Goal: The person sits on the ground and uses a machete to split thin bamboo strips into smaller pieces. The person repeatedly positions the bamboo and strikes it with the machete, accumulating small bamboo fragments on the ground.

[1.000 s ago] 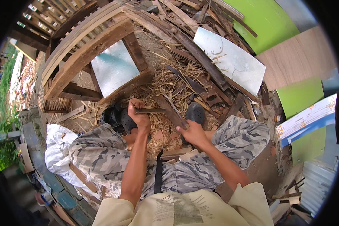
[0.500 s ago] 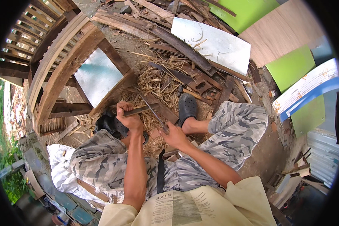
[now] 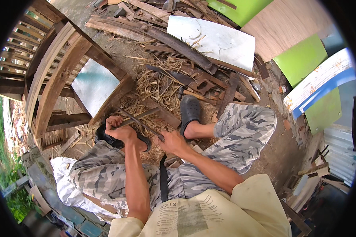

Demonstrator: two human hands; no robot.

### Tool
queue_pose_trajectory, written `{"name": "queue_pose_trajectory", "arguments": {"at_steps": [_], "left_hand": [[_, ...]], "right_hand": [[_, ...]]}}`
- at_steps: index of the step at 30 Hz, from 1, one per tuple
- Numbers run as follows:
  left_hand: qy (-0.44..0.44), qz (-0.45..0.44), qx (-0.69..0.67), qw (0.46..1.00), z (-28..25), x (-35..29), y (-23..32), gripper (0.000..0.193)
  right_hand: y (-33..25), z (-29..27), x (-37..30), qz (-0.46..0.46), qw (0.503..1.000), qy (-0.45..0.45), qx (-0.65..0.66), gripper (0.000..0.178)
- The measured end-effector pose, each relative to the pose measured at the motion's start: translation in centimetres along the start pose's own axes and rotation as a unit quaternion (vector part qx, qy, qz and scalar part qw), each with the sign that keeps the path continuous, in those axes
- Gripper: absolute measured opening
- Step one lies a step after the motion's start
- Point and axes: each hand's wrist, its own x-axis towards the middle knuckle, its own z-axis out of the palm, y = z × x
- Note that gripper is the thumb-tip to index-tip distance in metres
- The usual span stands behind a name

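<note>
My left hand (image 3: pixel 122 129) is closed round the near end of a narrow wood strip (image 3: pixel 147 113), which points out to the right over the ground. In my right hand (image 3: pixel 173 142) is the handle of a long, thin-bladed knife (image 3: pixel 146 126). Its blade slants up to the left and crosses the strip close to my left hand. Whether the edge bites into the wood is too small to tell. Curled wood shavings (image 3: pixel 162 89) lie thickly beyond both hands, between my feet and the wooden frame.
Among the shavings rest a handsaw (image 3: pixel 205 85) and a hammer (image 3: pixel 203 97). A slatted wooden frame (image 3: pixel 61 75) stands at the left. Planks (image 3: pixel 178 45) and a white panel (image 3: pixel 213 41) lie at the far side. Green sheets (image 3: pixel 300 61) lean at the right.
The knife has slid along the strip toward my left hand, and its blade lies flatter. Both hands have shifted left in the picture, while the whole view has also moved slightly.
</note>
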Motion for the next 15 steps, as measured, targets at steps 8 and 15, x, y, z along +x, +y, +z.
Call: {"name": "queue_pose_trajectory", "arguments": {"at_steps": [8, 15], "left_hand": [[-0.012, 0.024, 0.022, 0.999, 0.3, 0.3, -0.8, 0.029], [-0.031, 0.046, 0.056, 0.997, 1.1, 1.0, -0.9, 0.026]], "right_hand": [[-0.5, -1.4, 0.2, 0.039, 0.998, -0.029, 0.027, 0.032], [-1.1, -0.7, 0.9, 0.03, 0.999, -0.027, 0.006, 0.032]]}}
